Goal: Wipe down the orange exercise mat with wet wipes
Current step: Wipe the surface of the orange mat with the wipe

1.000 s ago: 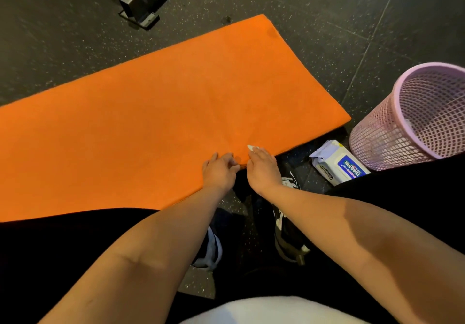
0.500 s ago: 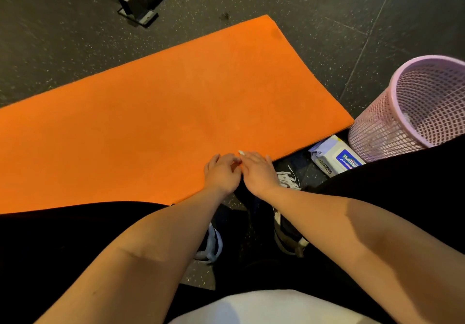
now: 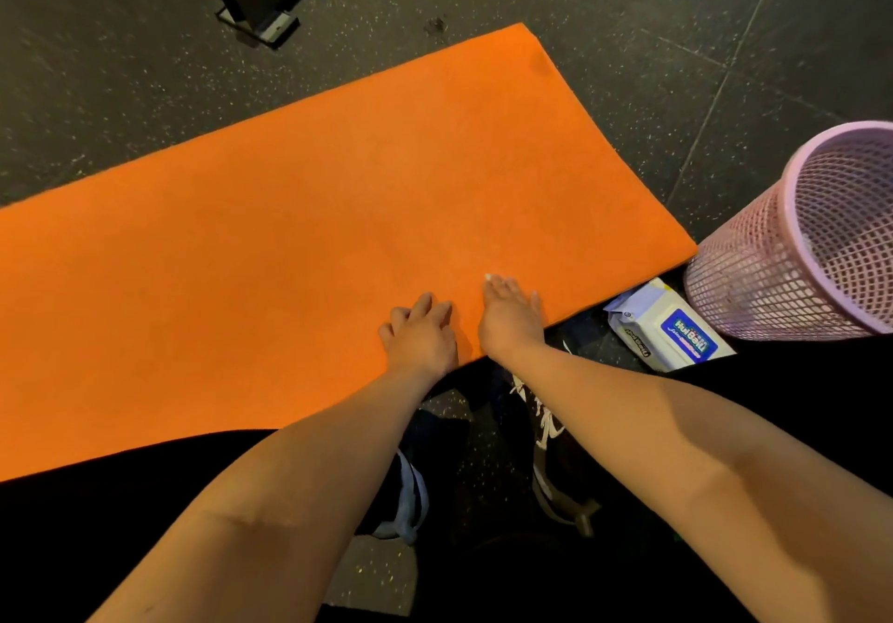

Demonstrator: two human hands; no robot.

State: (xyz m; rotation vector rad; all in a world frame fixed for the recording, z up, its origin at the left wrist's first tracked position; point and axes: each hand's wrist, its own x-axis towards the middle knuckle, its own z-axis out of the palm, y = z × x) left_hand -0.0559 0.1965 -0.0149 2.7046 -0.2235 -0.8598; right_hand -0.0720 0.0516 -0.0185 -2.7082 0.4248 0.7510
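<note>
— Grips first: what have they got?
— Nothing that I can see. The left grip [image 3: 423,332] rests on the orange mat [image 3: 314,235] just inside its near edge, fingers loosely bent, with no wipe under them. The right grip [image 3: 510,315] lies just beside it, palm down, fingers nearly straight and flat on the same surface. Whether a thumb hooks under the edge, I cannot tell.
— And the mat itself?
— Spread flat on the dark speckled floor [image 3: 725,42], running off the left of the view. A darkish smudge [image 3: 541,64] shows near its far right corner.
— So which step is this?
— My judgement: settling the mat, before any wiping. No wipe is out, and I see no wet streaks.
— Where are the wipes?
— The pack of wet wipes [image 3: 671,332] lies on the floor just beside the mat's near right corner, close against the pink mesh basket [image 3: 797,255]. Its end nearest the mat looks crumpled, perhaps opened.
— Next move, then?
— The right grip is nearer, so it would probably reach across, pinch one sheet and draw it out. A light pack may lift with the sheet, so it wants holding down. The basket stands handy for spent wipes.
</note>
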